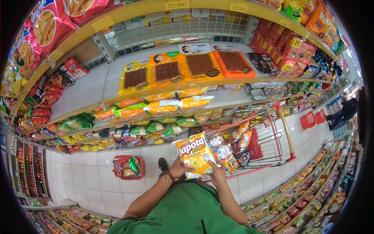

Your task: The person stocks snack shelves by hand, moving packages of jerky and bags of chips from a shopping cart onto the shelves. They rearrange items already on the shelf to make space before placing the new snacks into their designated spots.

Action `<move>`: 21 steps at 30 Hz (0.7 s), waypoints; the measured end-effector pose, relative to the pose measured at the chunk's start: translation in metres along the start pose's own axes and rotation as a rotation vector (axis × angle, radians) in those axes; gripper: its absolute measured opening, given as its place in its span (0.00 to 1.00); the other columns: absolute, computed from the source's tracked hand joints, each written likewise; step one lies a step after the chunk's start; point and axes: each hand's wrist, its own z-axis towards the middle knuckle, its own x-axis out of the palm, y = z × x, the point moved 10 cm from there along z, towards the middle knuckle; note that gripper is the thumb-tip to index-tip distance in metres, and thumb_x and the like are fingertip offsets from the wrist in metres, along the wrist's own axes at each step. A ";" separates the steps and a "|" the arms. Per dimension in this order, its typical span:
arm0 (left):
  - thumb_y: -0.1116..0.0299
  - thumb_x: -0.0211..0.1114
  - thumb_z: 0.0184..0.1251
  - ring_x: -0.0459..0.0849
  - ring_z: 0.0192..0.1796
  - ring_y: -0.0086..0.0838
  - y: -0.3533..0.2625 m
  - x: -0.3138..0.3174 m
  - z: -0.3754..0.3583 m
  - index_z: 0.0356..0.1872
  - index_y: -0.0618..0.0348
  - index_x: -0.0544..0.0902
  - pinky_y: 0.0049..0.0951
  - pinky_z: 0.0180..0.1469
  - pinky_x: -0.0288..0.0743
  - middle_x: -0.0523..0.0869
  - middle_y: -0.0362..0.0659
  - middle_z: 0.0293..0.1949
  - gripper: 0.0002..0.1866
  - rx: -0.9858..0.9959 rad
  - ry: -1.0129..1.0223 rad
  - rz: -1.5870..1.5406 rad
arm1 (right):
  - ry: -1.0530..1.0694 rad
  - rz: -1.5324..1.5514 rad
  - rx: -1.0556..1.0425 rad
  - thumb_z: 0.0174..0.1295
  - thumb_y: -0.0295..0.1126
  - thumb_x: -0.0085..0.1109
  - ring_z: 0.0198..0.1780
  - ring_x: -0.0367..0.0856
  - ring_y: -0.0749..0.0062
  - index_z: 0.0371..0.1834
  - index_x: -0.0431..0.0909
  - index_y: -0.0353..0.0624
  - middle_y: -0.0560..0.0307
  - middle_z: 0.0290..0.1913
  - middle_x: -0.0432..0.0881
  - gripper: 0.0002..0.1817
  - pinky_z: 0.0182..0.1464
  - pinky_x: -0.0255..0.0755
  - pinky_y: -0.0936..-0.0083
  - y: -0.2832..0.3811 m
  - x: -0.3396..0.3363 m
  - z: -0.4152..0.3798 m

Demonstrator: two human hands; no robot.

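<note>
A white and yellow Japota snack bag (pixel 194 153) is held upright in front of the green shirt. My left hand (pixel 178 170) grips its lower left side, thumb across the front. On the lower right edge, my right hand (pixel 218 174) has its fingers closed round the bag. Just behind the bag stands a shopping cart (pixel 272 134) with several snack packs (pixel 244 140) in it. More orange and white bags (pixel 163 108) lie in a row on the shelf ahead.
Four flat brown-windowed packs (pixel 165 73) lie on the upper shelf (pixel 87 87). A red basket (pixel 129 177) with packs sits on the tiled floor at left. Two red baskets (pixel 308 120) and a person in dark clothes (pixel 344 113) are at far right.
</note>
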 end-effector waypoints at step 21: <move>0.24 0.55 0.63 0.56 0.79 0.49 -0.100 0.015 0.095 0.82 0.52 0.42 0.62 0.75 0.52 0.50 0.55 0.81 0.59 0.083 -0.001 -0.473 | 0.256 0.313 -0.255 0.66 0.24 0.63 0.57 0.83 0.61 0.71 0.64 0.44 0.55 0.62 0.78 0.30 0.52 0.83 0.62 0.096 0.089 0.029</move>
